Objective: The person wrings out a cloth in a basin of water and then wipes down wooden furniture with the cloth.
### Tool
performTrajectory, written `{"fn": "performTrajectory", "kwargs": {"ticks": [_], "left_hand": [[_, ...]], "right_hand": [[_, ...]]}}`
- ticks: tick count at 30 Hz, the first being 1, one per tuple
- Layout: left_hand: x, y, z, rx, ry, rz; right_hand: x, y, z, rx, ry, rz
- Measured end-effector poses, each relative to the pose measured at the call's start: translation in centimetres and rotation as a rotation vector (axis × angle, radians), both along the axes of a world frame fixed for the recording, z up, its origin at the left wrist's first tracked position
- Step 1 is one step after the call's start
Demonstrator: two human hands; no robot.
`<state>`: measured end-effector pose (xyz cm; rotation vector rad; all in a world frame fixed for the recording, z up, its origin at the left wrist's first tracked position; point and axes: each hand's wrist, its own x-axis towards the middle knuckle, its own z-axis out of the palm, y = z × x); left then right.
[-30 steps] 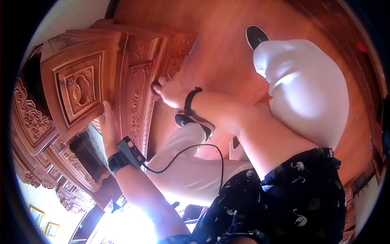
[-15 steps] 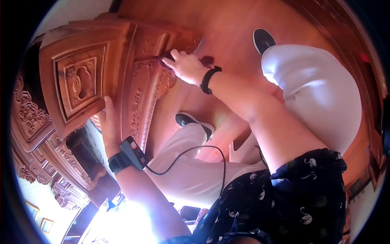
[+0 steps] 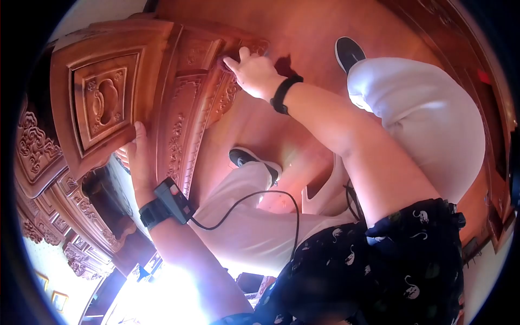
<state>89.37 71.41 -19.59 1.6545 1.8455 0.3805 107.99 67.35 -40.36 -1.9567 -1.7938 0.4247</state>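
A carved wooden cabinet door (image 3: 103, 103) stands at the upper left. Its lower edge is in my left hand (image 3: 142, 160), the thumb lying on the panel and the other fingers mostly hidden behind it. My right hand (image 3: 253, 71) is at the carved cabinet frame (image 3: 181, 124), pressing a small dark red cloth (image 3: 225, 65) on the moulding. Only a bit of the cloth shows past the fingers. A black band circles the right wrist, and a black strap with a small device (image 3: 174, 200) is on the left.
A black cable (image 3: 246, 196) runs from the wrist device across my legs. My shoes (image 3: 349, 53) rest on the reddish wooden floor (image 3: 303, 32). A white container (image 3: 324, 192) is between my legs. More carved furniture (image 3: 38, 149) stands at the left, with small framed pictures (image 3: 59, 299) below.
My right hand has moved up along the cabinet frame, away from me, with the dark red cloth. My left hand stays on the door, which sits slightly farther left in view.
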Motion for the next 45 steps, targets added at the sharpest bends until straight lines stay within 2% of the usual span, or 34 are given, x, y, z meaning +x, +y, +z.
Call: {"fn": "performTrajectory", "kwargs": {"ticks": [2, 5, 7, 10, 14, 15, 19, 21, 23, 25, 27, 31, 33, 34, 36, 38, 41, 43, 44, 45], "left_hand": [[-0.9, 0.7, -0.7, -0.004, -0.023, -0.024], [-1.5, 1.0, -1.0, 0.089, 0.134, -0.048], [-0.3, 0.1, -0.9, 0.113, -0.003, -0.008], [1.3, -0.6, 0.1, 0.047, 0.103, 0.105], [0.2, -0.2, -0.4, 0.073, -0.046, -0.009], [0.2, -0.2, -0.4, 0.068, -0.042, -0.010], [0.3, 0.0, 0.0, 0.003, 0.019, 0.058], [0.3, 0.2, 0.2, -0.034, 0.026, 0.074], [-0.3, 0.3, 0.0, -0.050, -0.026, 0.054], [-0.5, 0.3, -0.3, -0.019, 0.013, 0.072], [-0.4, 0.4, -0.5, 0.022, 0.038, 0.082], [0.2, 0.0, -0.4, 0.055, -0.021, 0.027], [0.4, -0.1, 0.0, -0.029, -0.068, 0.043], [0.4, -0.3, 0.1, -0.035, -0.059, 0.061], [0.5, -0.1, 0.2, -0.007, 0.080, 0.093], [0.7, -0.1, 0.5, -0.010, 0.079, 0.057], [1.1, -0.4, 0.4, 0.003, 0.088, 0.027], [1.1, -0.4, 0.3, 0.032, 0.142, 0.051], [0.9, -0.3, 0.3, 0.034, 0.142, 0.054], [0.8, -0.2, 0.4, 0.019, 0.109, 0.004]], "right_hand": [[0.5, -0.2, -0.4, -0.001, 0.009, -0.010], [0.5, -0.3, -0.2, 0.156, -0.016, 0.093], [-0.1, 0.0, -0.2, 0.179, -0.006, 0.173], [-0.4, 0.6, -0.1, 0.140, 0.009, 0.128], [1.6, 0.9, -0.8, 0.124, 0.020, 0.129], [2.4, 0.8, -1.0, 0.188, -0.053, 0.074], [4.9, 1.7, 0.0, 0.072, -0.091, 0.097], [4.8, 1.8, 0.5, -0.026, -0.035, 0.050], [5.2, 1.8, -0.5, -0.141, 0.199, -0.290], [7.6, 1.4, -0.5, -0.188, 0.302, -0.328], [8.5, 1.5, 0.6, -0.169, 0.306, -0.295], [8.5, 4.1, 2.4, -0.258, 0.504, -0.157], [8.1, 5.8, 2.7, -0.316, 0.530, -0.158], [7.9, 5.7, 2.8, -0.353, 0.628, -0.085], [7.1, 6.3, 2.4, -0.382, 0.571, -0.056], [6.9, 6.4, 2.5, -0.423, 0.457, -0.066], [6.7, 4.4, 1.4, -0.431, 0.599, -0.112], [4.5, 3.8, -4.8, -0.206, 0.930, 0.049], [2.3, 1.6, -3.2, -0.188, 0.827, -0.159], [0.5, 0.0, -2.0, -0.055, 0.827, -0.286]]}}
